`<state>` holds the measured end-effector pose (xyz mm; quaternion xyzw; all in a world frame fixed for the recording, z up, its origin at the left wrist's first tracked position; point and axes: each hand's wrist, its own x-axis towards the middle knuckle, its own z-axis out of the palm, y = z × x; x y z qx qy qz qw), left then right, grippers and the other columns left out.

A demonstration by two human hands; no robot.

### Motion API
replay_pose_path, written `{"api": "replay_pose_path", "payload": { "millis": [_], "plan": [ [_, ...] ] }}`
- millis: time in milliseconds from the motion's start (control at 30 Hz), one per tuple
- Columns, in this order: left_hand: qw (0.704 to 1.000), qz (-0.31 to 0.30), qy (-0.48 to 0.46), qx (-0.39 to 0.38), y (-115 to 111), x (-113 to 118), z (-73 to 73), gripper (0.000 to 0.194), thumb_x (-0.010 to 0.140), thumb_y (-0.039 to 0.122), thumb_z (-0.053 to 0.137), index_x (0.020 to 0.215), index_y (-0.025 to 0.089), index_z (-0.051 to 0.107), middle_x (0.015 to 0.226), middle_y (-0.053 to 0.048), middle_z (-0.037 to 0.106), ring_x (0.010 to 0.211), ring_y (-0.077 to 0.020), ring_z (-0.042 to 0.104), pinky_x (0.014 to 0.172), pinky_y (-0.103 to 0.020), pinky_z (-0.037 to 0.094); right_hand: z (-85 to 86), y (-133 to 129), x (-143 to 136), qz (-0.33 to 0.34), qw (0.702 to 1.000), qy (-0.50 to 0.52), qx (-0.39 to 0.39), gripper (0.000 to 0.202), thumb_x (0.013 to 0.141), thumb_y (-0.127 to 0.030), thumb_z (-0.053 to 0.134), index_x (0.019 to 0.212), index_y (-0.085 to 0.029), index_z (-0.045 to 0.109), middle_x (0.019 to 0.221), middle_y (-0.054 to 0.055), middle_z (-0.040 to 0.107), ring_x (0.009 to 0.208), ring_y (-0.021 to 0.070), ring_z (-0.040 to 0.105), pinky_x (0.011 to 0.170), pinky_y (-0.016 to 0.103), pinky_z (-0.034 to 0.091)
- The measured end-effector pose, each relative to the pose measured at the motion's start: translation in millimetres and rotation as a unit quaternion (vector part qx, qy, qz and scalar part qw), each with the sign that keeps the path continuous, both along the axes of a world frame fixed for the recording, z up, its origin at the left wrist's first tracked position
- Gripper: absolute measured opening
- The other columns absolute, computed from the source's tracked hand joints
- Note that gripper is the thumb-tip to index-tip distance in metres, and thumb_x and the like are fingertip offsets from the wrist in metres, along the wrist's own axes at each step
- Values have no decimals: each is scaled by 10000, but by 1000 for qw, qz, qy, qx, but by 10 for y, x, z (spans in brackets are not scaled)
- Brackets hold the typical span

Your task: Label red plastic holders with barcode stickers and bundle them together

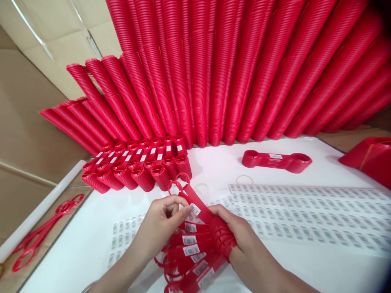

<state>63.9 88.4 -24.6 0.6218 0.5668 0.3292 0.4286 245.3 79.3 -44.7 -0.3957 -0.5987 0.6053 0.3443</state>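
Note:
My right hand point(244, 236) is wrapped round one end of a bunch of flat red plastic pieces point(186, 260) with ringed ends, spread like a fan to the left. Several of the pieces carry white barcode labels point(191, 249). At the top piece of the fan, my left hand point(165, 219) pinches a small white barcode label point(194, 209) between thumb and index finger, against the red strip. Whether the label is fully stuck down cannot be made out.
Tall red stacks point(200, 81) line the back. Short labelled bundles point(143, 162) stand at left, one bundle point(276, 160) lies behind my hands. Barcode sheets point(305, 211) lie right, a rubber band point(244, 179) behind them. Loose red pieces point(45, 228) lie far left.

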Motion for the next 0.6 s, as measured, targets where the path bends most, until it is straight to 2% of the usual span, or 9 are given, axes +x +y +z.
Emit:
{"api": "replay_pose_path", "payload": {
  "millis": [67,100,200,233,300,400,500,600],
  "plan": [
    [989,8,112,98,-39,36,-19,226,873,363,497,772,179,582,495,58,307,449,-128,324,444,-227,265,-4,-6,2,3,1000,-14,13,372,711,-12,388,1003,-192,533,978,27,592,848,144,566,722,250,462],
    [971,10,175,165,-57,55,-29,212,886,336,480,777,179,572,539,39,362,498,-146,379,484,-243,301,-5,-12,3,4,1000,-21,21,375,706,-7,385,999,-189,532,977,28,591,859,147,563,729,251,462],
    [880,27,316,352,-73,94,-41,188,900,327,470,875,156,543,858,-75,495,760,-239,467,657,-337,380,-3,-35,2,5,999,-29,31,367,707,-6,384,995,-186,526,966,29,592,878,152,557,733,253,458],
    [857,38,340,385,-65,94,-36,215,905,347,468,936,143,530,976,-115,479,845,-272,453,714,-376,382,0,-41,0,7,999,-27,29,360,713,-10,386,994,-188,523,959,26,594,871,150,559,726,251,458],
    [836,57,369,401,-32,70,-10,277,920,372,450,1046,130,495,1079,-148,441,917,-302,426,771,-423,376,9,-45,-6,13,999,-23,23,347,722,-15,378,984,-191,522,950,21,597,842,143,564,709,249,457],
    [851,53,362,377,16,-18,45,196,947,290,380,1034,152,489,1004,-112,468,890,-279,444,759,-407,385,15,-36,-17,12,999,-16,26,324,725,-23,381,955,-190,536,944,18,600,831,142,568,708,248,457],
    [896,38,300,326,11,-118,81,140,942,245,365,961,176,485,935,-75,476,854,-242,470,705,-347,410,3,-28,-26,0,1000,18,1,294,742,-55,411,969,-191,538,957,22,602,847,151,573,710,251,459],
    [930,48,252,265,-43,-181,85,131,927,289,391,950,195,479,976,-71,472,843,-232,479,605,-297,419,-9,-31,-34,-10,999,45,-22,300,743,-68,428,997,-190,532,987,30,597,851,156,572,711,254,459]
  ]
}}
